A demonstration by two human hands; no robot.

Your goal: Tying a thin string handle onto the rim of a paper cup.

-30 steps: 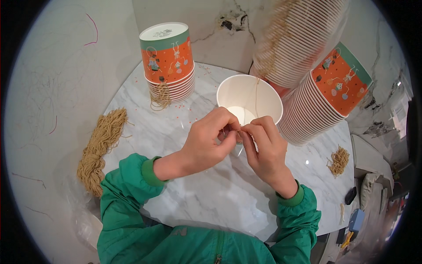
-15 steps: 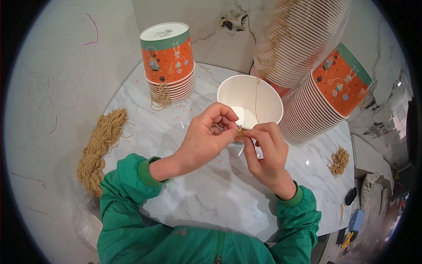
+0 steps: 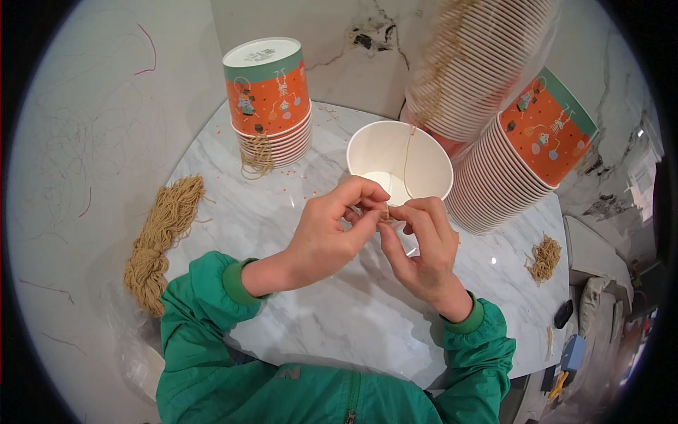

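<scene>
Looking down on a pale, grey-veined tabletop [image 3: 311, 325]! Carrying, back left, a stack of upside-down orange-and-green cups [image 3: 268, 99], with tiny red specks [image 3: 304, 189] scattered close by. Holding an open white cup [image 3: 373, 150] around the middle, just beside another cup stack [image 3: 519, 159] on the right. Bearing a long tan string bundle [image 3: 159, 237] along the left edge, and a small tan tuft [image 3: 544, 258] far right!

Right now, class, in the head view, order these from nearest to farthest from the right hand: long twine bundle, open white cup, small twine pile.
1. Open white cup, directly ahead.
2. Small twine pile, right side.
3. Long twine bundle, far left.
</scene>
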